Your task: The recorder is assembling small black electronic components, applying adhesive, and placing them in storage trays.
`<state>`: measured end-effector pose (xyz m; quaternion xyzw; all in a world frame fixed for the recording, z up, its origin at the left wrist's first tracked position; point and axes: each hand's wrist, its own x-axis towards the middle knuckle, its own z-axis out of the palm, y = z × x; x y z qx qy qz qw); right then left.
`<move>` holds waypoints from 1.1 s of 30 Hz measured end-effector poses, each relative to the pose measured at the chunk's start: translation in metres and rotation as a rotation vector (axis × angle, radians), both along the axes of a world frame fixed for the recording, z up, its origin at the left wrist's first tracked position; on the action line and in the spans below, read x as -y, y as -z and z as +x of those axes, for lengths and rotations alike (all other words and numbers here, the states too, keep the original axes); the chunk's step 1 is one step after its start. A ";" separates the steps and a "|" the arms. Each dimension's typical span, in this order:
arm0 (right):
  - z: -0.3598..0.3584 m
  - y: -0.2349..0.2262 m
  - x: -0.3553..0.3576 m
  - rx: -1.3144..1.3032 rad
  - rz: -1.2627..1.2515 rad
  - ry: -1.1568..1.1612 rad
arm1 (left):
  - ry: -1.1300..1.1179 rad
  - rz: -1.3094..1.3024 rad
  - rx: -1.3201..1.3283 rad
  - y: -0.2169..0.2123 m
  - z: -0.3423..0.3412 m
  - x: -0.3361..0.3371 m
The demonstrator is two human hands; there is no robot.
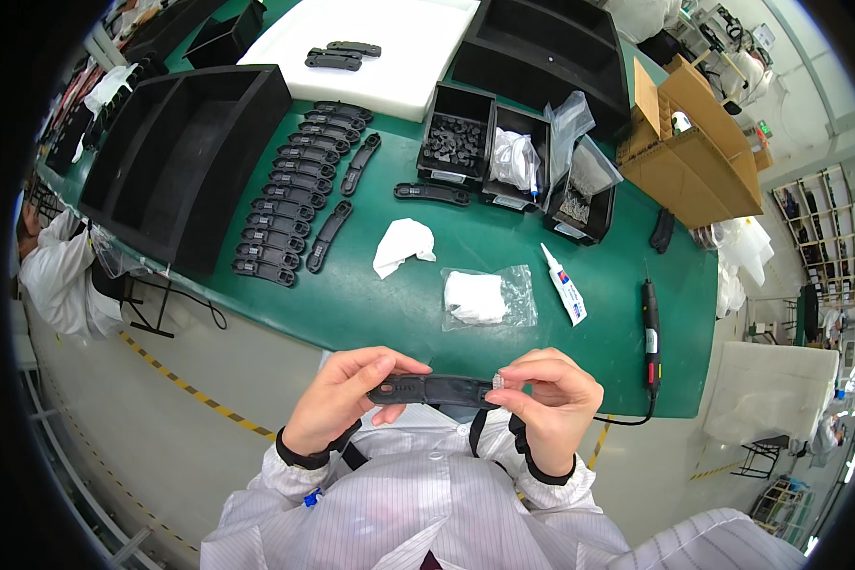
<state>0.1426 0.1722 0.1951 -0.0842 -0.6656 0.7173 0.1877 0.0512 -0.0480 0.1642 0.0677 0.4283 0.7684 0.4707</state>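
Just off the table's near edge, a long black plastic part point(437, 390) is held level in front of my body. My left hand point(334, 404) is closed round its left end, thumb and fingers gripping it. At the other end, my right hand point(556, 407) pinches a small whitish, ribbed piece point(498, 381) against the part. Whether that piece is joined to the part, I cannot tell. Beyond my hands lie a clear bag with white wipes point(475, 297), a crumpled white cloth point(404, 247) and a white tube with a pointed nozzle point(565, 287).
Several similar black parts point(280, 209) form a column at left, beside a black divided tray point(185, 161). Bins of small black pieces point(454, 141) and small metal parts point(575, 204) stand at the back. A corded electric screwdriver point(651, 332) lies right, near a cardboard box point(698, 161).
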 end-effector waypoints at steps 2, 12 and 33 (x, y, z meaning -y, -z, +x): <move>-0.001 0.001 -0.001 -0.018 0.128 0.001 | -0.016 -0.005 0.013 0.002 0.001 -0.002; -0.001 0.000 0.005 0.036 0.222 -0.017 | 0.004 -0.034 -0.135 0.000 0.007 -0.007; -0.010 -0.003 0.025 -0.091 0.758 -0.068 | -0.091 -0.075 -0.238 -0.001 0.017 -0.017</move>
